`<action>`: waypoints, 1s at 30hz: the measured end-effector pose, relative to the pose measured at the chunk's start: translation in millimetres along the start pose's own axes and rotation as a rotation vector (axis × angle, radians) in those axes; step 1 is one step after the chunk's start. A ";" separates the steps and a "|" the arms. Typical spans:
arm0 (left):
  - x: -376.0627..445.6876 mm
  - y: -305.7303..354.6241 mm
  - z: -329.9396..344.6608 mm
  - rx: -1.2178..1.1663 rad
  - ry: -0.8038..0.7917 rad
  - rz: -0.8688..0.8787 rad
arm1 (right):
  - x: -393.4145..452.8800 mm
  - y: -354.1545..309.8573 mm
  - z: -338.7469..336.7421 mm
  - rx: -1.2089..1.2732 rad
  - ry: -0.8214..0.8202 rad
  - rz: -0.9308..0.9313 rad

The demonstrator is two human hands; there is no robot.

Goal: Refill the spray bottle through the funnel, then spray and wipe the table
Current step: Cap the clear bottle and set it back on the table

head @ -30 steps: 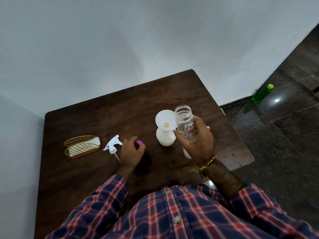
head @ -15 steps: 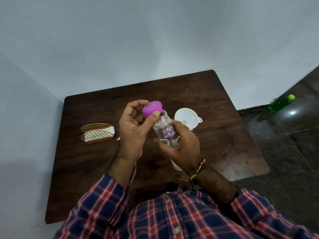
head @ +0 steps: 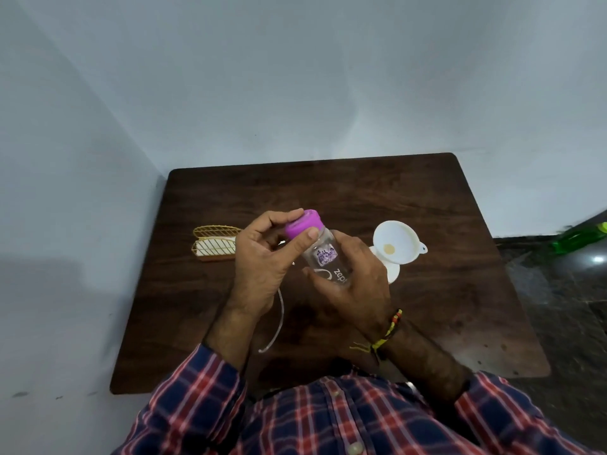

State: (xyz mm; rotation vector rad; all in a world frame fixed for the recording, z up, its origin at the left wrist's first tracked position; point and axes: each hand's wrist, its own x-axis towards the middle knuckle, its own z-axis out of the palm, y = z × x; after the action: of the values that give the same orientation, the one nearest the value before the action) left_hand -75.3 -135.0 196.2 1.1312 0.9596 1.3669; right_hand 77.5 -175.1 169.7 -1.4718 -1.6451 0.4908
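Spray bottle [head: 391, 270] mostly hidden behind right hand [head: 354, 277], its grip around clear bottle [head: 326, 257]; left hand [head: 262, 257] pinching purple cap [head: 301, 223].

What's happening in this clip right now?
A person in a plaid shirt holds a small clear bottle in the right hand above the wooden table. The left hand grips its purple cap at the bottle's mouth. A white funnel sits in the white spray bottle on the table.
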 end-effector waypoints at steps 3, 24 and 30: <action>4.9 10.2 -11.9 -0.011 -0.106 -0.013 | 7.1 0.1 -6.1 0.367 -0.149 0.061; 27.6 10.3 -13.7 -0.026 -0.102 -0.042 | 30.3 3.3 -17.2 0.579 -0.258 0.060; 22.2 6.7 -19.5 0.005 0.053 -0.087 | 31.9 6.4 -18.0 0.532 -0.243 0.042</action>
State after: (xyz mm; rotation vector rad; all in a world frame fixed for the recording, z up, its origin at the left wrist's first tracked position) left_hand -95.4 -112.8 200.9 1.0498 1.0390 1.3305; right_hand 97.5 -147.9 185.4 -1.0786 -1.5069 1.0735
